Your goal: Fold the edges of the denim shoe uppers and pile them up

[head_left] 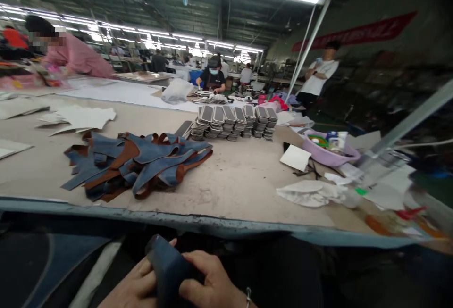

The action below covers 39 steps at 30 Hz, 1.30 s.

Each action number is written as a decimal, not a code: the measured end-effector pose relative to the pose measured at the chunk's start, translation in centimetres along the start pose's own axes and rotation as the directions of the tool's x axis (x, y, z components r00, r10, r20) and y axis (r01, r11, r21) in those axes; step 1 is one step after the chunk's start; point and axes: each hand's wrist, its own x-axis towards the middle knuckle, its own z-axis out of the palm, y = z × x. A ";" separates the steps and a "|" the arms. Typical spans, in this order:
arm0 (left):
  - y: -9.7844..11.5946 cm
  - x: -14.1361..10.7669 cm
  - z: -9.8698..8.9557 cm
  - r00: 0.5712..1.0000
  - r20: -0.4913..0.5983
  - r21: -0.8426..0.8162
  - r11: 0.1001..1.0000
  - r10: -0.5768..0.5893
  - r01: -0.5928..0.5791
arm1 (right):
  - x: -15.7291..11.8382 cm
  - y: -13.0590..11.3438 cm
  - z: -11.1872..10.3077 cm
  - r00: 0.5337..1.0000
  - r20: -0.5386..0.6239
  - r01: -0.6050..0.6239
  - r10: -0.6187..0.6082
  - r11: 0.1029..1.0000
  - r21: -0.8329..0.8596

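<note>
A dark blue leather piece (169, 265) is held low over my lap, in front of the table edge. My left hand (136, 282) is closed around its left side, with a fingertip showing behind it. From the right, my right hand (212, 279) pinches it between thumb and fingers; a bracelet is on that wrist. The lower part of the piece is cut off by the frame. On the table beyond lies a loose pile of blue leather pieces (152, 162) with brown undersides, some curled and overlapping.
Several stacks of grey, white-edged pads (230, 121) stand behind the pile. White sheets (83, 118) lie at left. A purple basin (331, 152) and a crumpled white cloth (307, 193) are at right, by a metal post (307, 46). Co-workers are farther back.
</note>
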 end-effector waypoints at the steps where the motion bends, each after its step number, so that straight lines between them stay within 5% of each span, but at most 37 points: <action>1: 0.1 0.7 0.5 0.997 0.069 -0.094 0.994 -0.042 0.049 | -0.3 -0.4 -0.2 0.999 -0.037 -0.012 0.011 0.999 -0.035; 4: 0.2 2.1 1.6 0.933 0.203 -0.449 0.818 -0.297 0.358 | -1.2 -0.8 -1.1 0.992 -0.126 0.024 -0.029 0.999 -0.040; 6: 0.2 2.6 2.3 0.824 0.315 -0.670 0.505 -0.470 0.544 | -1.8 -0.8 -1.8 0.995 -0.040 0.095 -0.094 0.995 0.023; 9: 0.3 3.5 3.5 0.690 0.524 -0.787 0.026 -0.499 0.616 | -2.3 -0.2 -2.5 0.972 0.128 0.199 -0.199 0.980 0.012; 11: 0.4 4.2 4.3 0.668 0.561 -0.791 -0.081 -0.489 0.606 | -2.4 0.6 -2.6 0.958 0.155 0.266 -0.242 0.952 -0.155; 15: 0.4 4.8 5.5 0.655 0.544 -0.793 -0.067 -0.525 0.605 | -2.4 2.5 -2.4 0.933 0.173 0.357 -0.314 0.775 -0.521; 20: 0.3 4.2 6.6 0.617 0.562 -0.790 -0.136 -0.551 0.598 | -2.8 3.7 -2.2 0.890 0.316 0.456 -0.330 0.646 -0.611; 24: 0.4 4.1 7.3 0.575 0.459 -0.807 -0.046 -0.677 0.589 | -3.2 2.9 -2.9 0.980 0.173 0.189 -0.098 0.730 -0.656; 28: 0.0 3.9 7.5 0.706 0.297 -0.773 0.272 -0.643 0.573 | -3.0 1.0 -4.2 0.991 -0.132 -0.046 -0.013 0.900 -0.434; 32: 0.0 3.7 7.6 0.783 0.255 -0.658 0.492 -0.567 0.570 | -2.7 0.0 -4.2 0.958 -0.288 -0.072 -0.010 0.960 -0.271; 35: 0.5 3.8 7.4 0.797 0.270 -0.631 0.526 -0.539 0.570 | -2.7 0.1 -3.8 0.969 -0.246 -0.047 -0.030 0.953 -0.299; 39: 1.1 4.1 6.8 0.755 0.331 -0.638 0.456 -0.566 0.621 | -2.7 0.6 -3.5 0.979 -0.198 -0.032 -0.046 0.927 -0.374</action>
